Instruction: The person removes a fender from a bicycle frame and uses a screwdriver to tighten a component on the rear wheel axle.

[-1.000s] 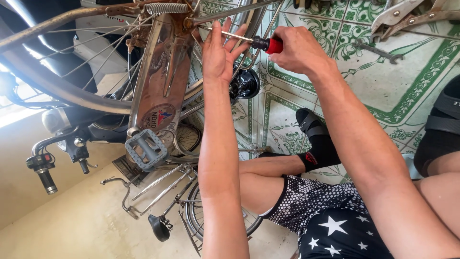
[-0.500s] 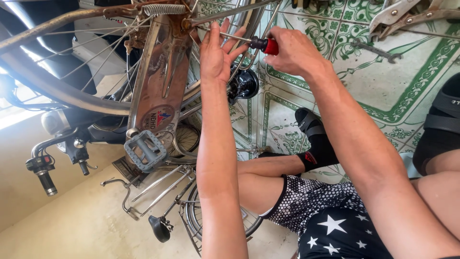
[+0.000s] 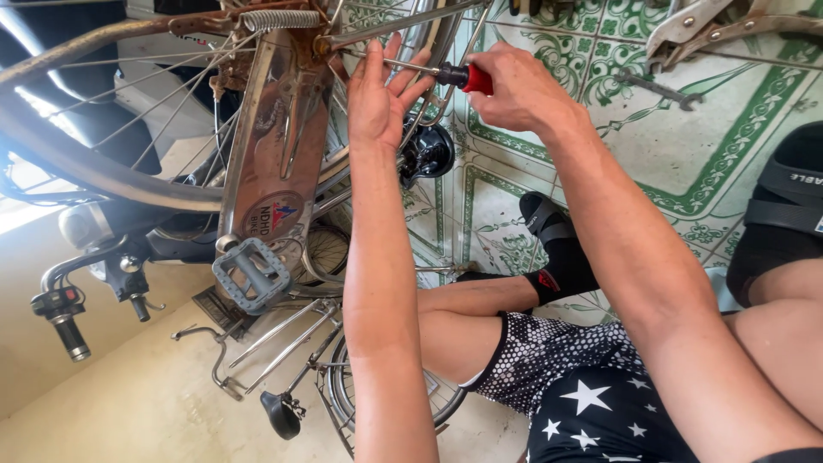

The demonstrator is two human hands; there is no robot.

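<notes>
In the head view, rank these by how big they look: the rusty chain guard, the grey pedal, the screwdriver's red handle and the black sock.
1. Rusty chain guard, by far the largest.
2. Black sock and grey pedal: they look alike in size, and their nearness to the camera differs, so no ranking.
3. Screwdriver's red handle, mostly hidden in the right hand.

floor (image 3: pixel 686 163): green-patterned tiles | wall (image 3: pixel 111 403): plain cream | light: bright daylight, left

Right hand (image 3: pixel 514 90) gripping red-handled screwdriver (image 3: pixel 429 70), left hand (image 3: pixel 377 99) steadying upturned bicycle (image 3: pixel 274 163)
</notes>
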